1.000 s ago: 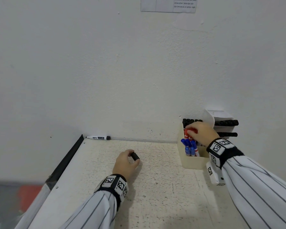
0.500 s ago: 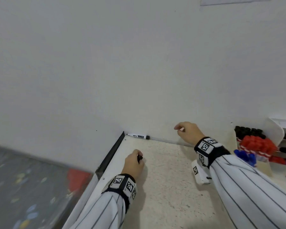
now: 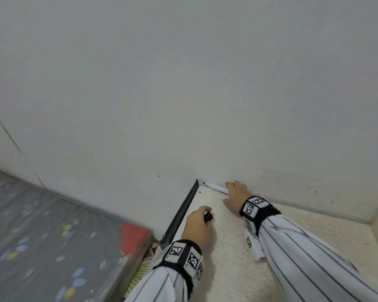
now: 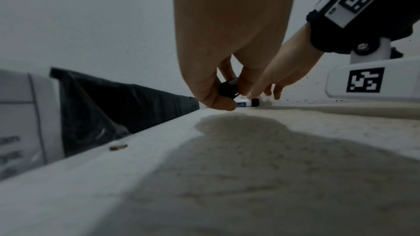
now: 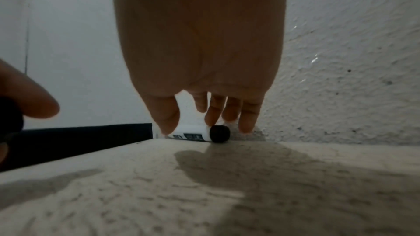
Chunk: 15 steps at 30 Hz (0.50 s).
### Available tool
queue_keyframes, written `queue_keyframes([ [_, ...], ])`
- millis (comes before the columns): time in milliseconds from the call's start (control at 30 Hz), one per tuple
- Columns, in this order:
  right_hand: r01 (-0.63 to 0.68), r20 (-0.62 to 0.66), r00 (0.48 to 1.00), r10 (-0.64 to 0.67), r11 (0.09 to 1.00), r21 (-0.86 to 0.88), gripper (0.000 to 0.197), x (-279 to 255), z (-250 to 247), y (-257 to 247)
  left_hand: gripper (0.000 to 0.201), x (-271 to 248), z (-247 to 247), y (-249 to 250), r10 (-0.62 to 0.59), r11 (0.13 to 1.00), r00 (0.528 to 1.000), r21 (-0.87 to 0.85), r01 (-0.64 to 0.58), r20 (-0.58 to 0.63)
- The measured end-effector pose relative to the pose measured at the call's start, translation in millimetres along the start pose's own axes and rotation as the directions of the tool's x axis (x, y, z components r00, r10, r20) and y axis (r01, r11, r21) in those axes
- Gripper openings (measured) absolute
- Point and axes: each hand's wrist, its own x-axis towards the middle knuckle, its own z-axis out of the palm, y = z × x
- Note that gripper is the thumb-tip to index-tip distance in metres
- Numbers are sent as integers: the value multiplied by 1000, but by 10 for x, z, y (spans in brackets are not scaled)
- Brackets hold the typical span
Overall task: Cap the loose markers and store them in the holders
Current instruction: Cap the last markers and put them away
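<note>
A pale plastered wall [image 3: 183,83] fills most of the head view, and the speckled tabletop [image 3: 292,236] butts against it, with a dark strip along its left edge. To the left, lower down, lies a grey patterned surface [image 3: 42,225] too blurred to name. The right hand [image 3: 235,194] reaches into the back corner, fingers extended down over a white-barrelled marker [image 5: 193,133] that lies along the foot of the wall; thumb and fingertips touch or bracket the barrel near its black rear end, but the grip has not closed round it. The marker's uncapped tip [image 3: 204,183] points toward the corner, so it probably rolled there and must be drawn off the wall to be lifted. The left hand [image 3: 198,225] rests on the tabletop nearby, pinching a black cap [image 4: 228,89] between thumb and fingers, apparently held ready for that tip. The holders are out of view.
</note>
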Motion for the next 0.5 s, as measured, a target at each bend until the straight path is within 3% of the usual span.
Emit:
queue_keyframes([
  [233,41,-10,999,-43,982,-185,31,-110,-41,92,38,28,25,-32,45,995,996,87,-51,74],
  [433,67,58,996,-60,990,-121,44,-423,-93,243,39,-127,45,69,40,992,995,115,-50,91],
  [500,53,29,998,-49,987,-148,38,-505,-91,253,40,-200,60,109,30,992,996,118,-40,86],
])
